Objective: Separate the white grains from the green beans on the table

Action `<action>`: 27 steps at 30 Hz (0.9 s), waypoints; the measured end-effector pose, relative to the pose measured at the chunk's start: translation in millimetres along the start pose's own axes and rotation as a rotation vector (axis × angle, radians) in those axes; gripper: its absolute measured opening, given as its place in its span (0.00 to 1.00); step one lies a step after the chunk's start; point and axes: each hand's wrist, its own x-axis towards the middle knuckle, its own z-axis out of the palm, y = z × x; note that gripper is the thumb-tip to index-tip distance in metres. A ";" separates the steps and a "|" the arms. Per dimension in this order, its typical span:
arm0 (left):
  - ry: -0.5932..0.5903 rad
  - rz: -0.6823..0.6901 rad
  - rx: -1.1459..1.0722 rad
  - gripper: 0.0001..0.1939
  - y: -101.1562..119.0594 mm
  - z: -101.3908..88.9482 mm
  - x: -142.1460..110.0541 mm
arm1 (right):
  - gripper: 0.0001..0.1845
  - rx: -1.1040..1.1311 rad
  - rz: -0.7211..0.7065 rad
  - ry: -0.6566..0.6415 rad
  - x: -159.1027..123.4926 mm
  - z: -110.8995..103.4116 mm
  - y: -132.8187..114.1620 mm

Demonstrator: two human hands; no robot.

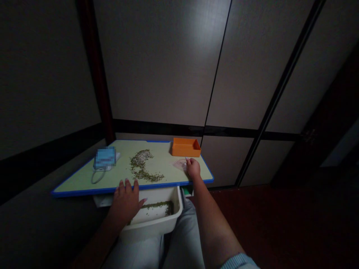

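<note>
Right fingers (pixel 189 162) hold a translucent piece (pixel 180 164) near the pale-green counter's right edge (pixel 207 168), left fingers (pixel 128 186) wide, dim panels (pixel 165 67) behind.

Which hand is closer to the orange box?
The right hand: it's just in front of the orange box. The left hand is farther, at the table's near edge.

Screen of the device (pixel 105 157) is pixelated, content unreadable; individual grains in the pile (pixel 138 166) are too small to identify. Right hand (pixel 193 168) covers the near end of a clear piece (pixel 179 164), full outline indeterminate. White tub (pixel 151 228) runs out of sight beneath the board (pixel 164 158), its left portion masked by the left hand (pixel 126 200) and forearm; right sleeve (pixel 238 260) is cut by the lower edge.
</note>
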 end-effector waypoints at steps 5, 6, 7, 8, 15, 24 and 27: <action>-0.004 -0.002 -0.020 0.41 1.5 -2.9 -1.4 | 0.23 -0.084 -0.003 0.025 -0.2 -2.1 -2.0; -0.003 -0.003 -0.024 0.41 1.5 -3.0 -1.5 | 0.23 -0.103 -0.008 0.022 -0.3 -2.3 -2.2; -0.003 -0.004 -0.026 0.41 1.6 -3.2 -1.7 | 0.23 -0.124 -0.013 0.015 -0.6 -2.6 -2.5; -0.003 -0.006 -0.029 0.41 1.8 -3.4 -1.9 | 0.23 -0.146 -0.019 0.007 -0.9 -2.9 -2.9; -0.004 -0.015 -0.035 0.42 5.2 -6.7 -2.9 | 0.24 -0.340 -0.072 -0.098 -9.1 -4.3 -13.7; -0.019 -0.022 -0.044 0.42 7.3 -7.6 -2.6 | 0.20 -0.688 -0.353 -0.346 -32.7 2.6 -37.4; -0.022 -0.025 -0.045 0.43 8.1 -8.4 -2.6 | 0.23 -0.786 -0.402 -0.345 -36.4 1.2 -41.6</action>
